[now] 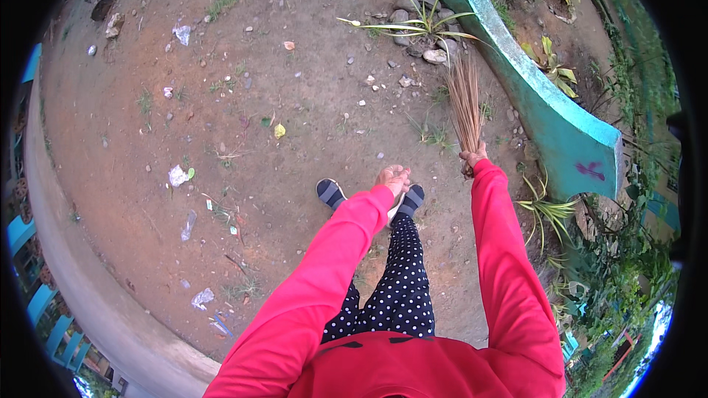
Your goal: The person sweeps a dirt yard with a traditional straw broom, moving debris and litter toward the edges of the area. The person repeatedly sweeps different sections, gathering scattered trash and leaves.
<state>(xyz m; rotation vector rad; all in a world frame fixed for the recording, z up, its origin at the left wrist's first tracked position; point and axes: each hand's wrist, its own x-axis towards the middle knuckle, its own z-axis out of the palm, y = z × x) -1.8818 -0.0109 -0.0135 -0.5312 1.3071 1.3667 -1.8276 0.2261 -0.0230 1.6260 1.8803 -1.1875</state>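
Observation:
My right hand (473,158) is closed around the bound end of a stick broom (464,99). The broom's thin brown bristles point away from me, their tips near a clump of stones (435,55). My left hand (394,179) is in front of my body, above my feet, with its fingers curled. A pale edge (396,208) shows just below it, between my dark striped shoes (410,199); whether the hand holds it I cannot tell.
Bare dirt holds scattered litter: a white crumpled wrapper (178,175), a clear plastic piece (189,225), a plastic bag (202,298) and a yellow leaf (279,130). A curved teal concrete border (531,81) runs along the right, beside a spiky plant (426,23). A concrete curb (88,273) bends along the left.

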